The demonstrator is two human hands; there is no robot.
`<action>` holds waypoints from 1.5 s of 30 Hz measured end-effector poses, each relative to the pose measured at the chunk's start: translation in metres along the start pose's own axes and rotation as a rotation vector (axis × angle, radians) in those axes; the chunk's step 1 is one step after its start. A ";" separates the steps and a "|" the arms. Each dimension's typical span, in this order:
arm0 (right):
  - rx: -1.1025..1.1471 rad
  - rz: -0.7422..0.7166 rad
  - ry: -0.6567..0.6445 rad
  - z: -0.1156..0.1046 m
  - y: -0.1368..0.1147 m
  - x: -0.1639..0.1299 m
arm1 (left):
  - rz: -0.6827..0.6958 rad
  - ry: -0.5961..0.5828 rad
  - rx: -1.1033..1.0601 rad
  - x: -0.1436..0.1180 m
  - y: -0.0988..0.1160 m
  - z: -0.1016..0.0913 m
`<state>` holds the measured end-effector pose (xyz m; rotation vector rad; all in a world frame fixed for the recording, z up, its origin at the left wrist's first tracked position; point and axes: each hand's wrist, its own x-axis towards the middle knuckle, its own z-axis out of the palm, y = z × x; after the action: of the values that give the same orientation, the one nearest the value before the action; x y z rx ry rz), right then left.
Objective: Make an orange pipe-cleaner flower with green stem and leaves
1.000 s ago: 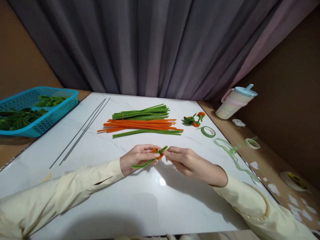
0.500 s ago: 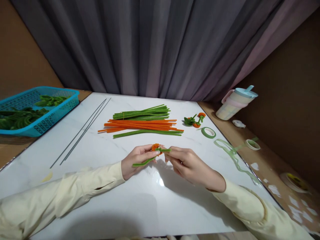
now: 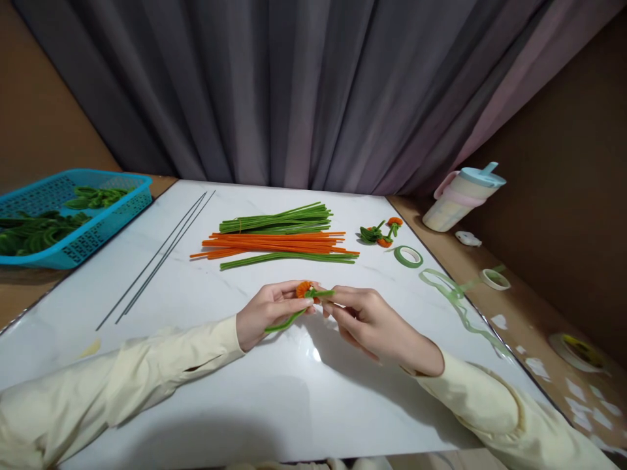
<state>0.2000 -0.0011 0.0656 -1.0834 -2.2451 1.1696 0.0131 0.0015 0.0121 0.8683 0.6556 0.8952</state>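
My left hand point(image 3: 267, 310) pinches a small orange pipe-cleaner coil point(image 3: 304, 288) with a green pipe-cleaner stem point(image 3: 289, 320) trailing down and left under my fingers. My right hand point(image 3: 365, 316) grips the short green end point(image 3: 323, 294) sticking out to the right of the coil. Both hands meet just above the white marble table point(image 3: 196, 378), near its middle. Beyond them lie bundles of green pipe cleaners point(image 3: 277, 220) and orange pipe cleaners point(image 3: 274, 244).
A blue basket point(image 3: 105, 219) with green pieces sits at far left. Thin metal wires point(image 3: 157, 260) lie left of the bundles. Finished orange-and-green pieces point(image 3: 379, 234), green tape rolls point(image 3: 408, 256), loose tape strip point(image 3: 455, 300) and a lidded cup point(image 3: 460, 199) are at right.
The orange coil has turned upward in my left fingers, and my right hand has bent the green end over to the right. Both hands stay in the same spot.
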 end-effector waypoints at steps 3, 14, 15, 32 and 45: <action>0.129 0.140 -0.047 -0.001 -0.002 -0.001 | 0.001 0.006 0.039 -0.001 0.001 -0.001; 0.054 0.017 0.066 0.007 0.005 -0.001 | 0.074 0.069 0.184 -0.002 0.000 0.000; 0.048 0.007 0.071 0.008 0.005 -0.001 | 0.078 0.076 0.196 -0.002 0.000 0.000; -0.469 -0.068 0.260 -0.020 0.073 -0.009 | -0.166 -0.007 -0.063 0.005 0.004 -0.007; -0.268 -0.448 -0.121 -0.020 0.026 0.000 | -0.320 -0.209 0.077 0.003 0.004 -0.006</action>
<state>0.2241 0.0183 0.0558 -0.5537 -2.6114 0.7812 0.0079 0.0075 0.0122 0.8819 0.6281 0.4871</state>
